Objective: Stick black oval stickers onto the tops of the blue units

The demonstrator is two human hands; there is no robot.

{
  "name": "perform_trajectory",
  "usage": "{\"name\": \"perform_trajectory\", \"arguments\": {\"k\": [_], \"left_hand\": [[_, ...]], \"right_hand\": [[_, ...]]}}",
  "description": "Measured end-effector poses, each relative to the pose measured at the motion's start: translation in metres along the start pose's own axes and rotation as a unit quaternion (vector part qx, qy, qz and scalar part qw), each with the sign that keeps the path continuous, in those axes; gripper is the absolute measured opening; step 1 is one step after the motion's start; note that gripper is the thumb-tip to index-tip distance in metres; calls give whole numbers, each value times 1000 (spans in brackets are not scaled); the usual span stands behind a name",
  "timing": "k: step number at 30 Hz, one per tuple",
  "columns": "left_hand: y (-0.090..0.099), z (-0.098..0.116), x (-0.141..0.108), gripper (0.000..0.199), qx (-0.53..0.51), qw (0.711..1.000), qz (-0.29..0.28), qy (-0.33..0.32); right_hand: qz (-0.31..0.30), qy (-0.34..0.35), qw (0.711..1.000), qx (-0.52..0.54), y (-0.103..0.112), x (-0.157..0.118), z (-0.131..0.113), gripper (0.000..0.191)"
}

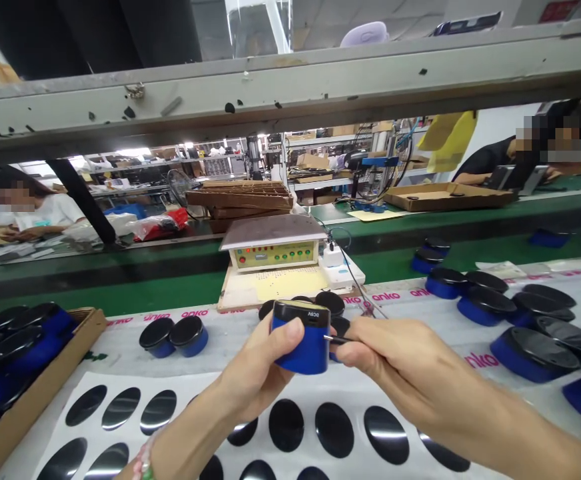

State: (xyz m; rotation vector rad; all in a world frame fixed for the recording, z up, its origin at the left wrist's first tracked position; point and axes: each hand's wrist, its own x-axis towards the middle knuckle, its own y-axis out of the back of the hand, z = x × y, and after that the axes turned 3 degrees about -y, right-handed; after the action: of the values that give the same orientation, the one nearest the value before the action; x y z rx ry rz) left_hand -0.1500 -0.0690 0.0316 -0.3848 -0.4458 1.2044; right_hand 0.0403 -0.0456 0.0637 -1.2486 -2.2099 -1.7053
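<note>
While the left hand (265, 353) grips a blue-and-black case (303, 350) from its side, thumb across the front, the right hand (400, 360) pinches a slim black lead (341, 340) with a bare metal tip. Case sits just ahead of the left fingers, raised over black discs (286, 425) that lie below the hands. Tip is at the case's right side, beneath the dark opening (313, 320) near the rim; contact cannot be told (the DC5V marking beside it reads upside down). Judged from the pose, good handling would be: case steady in the left palm, thumb clear of the opening, lead pinched close behind its tip for fine control. If the opening is the mark, tip needs raising and squaring to it; light pressure only, since a skewed push could scratch the glossy rim. Spare cases (189, 337) stand beyond the left wrist, worth keeping elbows off.
</note>
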Motion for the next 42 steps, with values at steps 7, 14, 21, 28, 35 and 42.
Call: {"name": "perform_trajectory", "arguments": {"k": [7,14,21,28,35,42], "left_hand": [[-3,4,-12,52,227,967,42,-111],[-2,2,-22,49,434,882,53,-175],[-9,7,-18,61,708,553,56,-436],[-33,18,-23,20,763,352,-39,-540],[-19,12,-21,20,769,394,-103,-492],[-9,19,-33,55,759,546,-63,-349]], "right_hand": [[72,30,991,-105,-7,-2,-1,35],[78,45,981,-171,-9,-8,-4,35],[20,-45,998,43,-26,-11,17,14],[54,19,995,79,-43,-24,23,9],[61,29,997,24,-50,-32,29,15],[10,91,996,13,-38,-34,23,21]]}}
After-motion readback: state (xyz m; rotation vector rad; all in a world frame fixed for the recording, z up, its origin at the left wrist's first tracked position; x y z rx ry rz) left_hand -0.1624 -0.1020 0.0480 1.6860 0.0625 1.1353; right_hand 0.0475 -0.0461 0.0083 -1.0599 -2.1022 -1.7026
